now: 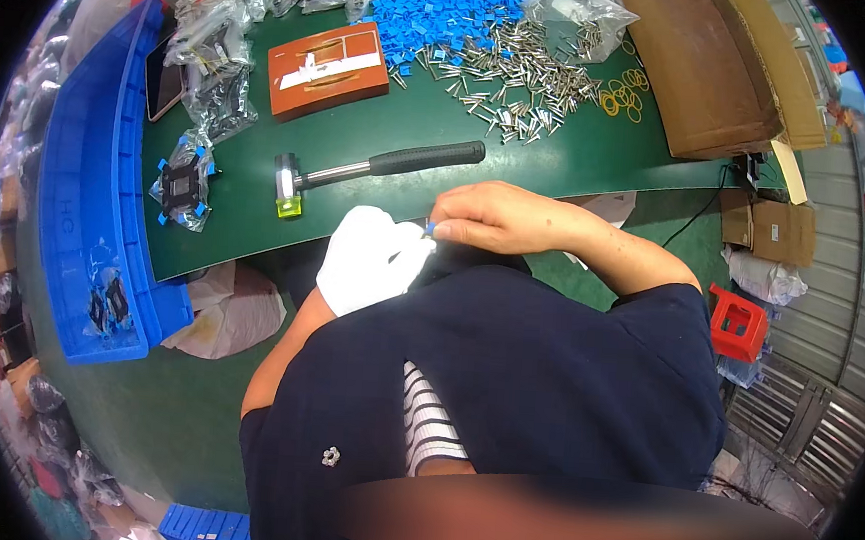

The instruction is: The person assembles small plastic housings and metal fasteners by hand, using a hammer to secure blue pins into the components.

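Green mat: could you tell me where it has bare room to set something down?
Bare patches on the green mat: between the hammer and the metal pins, and right of the hammer's grip, below the rubber bands. The far edge is crowded with blue pieces and bags.

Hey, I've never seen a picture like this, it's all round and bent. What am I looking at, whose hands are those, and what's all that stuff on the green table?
There is no machine here. A person wears a wide fisheye camera on the head, looking down, so straight edges curve near the rim. The dark blue apron low in the picture is the person's own.

The left hand wears a white glove; the right hand is bare. Together they pinch a small blue part at the edge of the green table.

On the table lie a hammer with a black grip, a pile of small metal pins, a heap of blue pieces, an orange-brown block, yellow rubber bands and clear bags of parts. A blue tray sits to the left.
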### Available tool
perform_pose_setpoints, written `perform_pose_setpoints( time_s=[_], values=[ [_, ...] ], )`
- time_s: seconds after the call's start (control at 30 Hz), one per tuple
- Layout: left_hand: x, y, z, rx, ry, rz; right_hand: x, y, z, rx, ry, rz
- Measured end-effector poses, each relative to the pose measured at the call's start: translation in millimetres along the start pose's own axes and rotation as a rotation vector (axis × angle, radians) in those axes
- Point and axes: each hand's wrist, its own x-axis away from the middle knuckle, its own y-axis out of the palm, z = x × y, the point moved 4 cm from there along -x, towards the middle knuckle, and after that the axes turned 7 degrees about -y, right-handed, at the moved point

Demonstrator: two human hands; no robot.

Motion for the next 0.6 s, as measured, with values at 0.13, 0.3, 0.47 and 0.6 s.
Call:
perform_pose_setpoints(
  time_s=[0.13, 0.3, 0.47, 0.6],
  values=[
    [2, 5, -1, -0.018, -0.007, -0.053, 2, -3, -11, 0.134, -0.027, -0.004],
    [-1, 4, 5, 0.015, 0.074, 0.001, 3, -11, -24, 0.264, -0.023, -0.014],
    [-2, 7, 7, -0.001, 0.111, -0.012, 2, -14, -30, 0.395, -0.022, -0.167],
    [-2, 8, 9, -0.021, 0.110, -0.014, 3, -14, -33, 0.428, -0.042, -0.188]
  ],
)
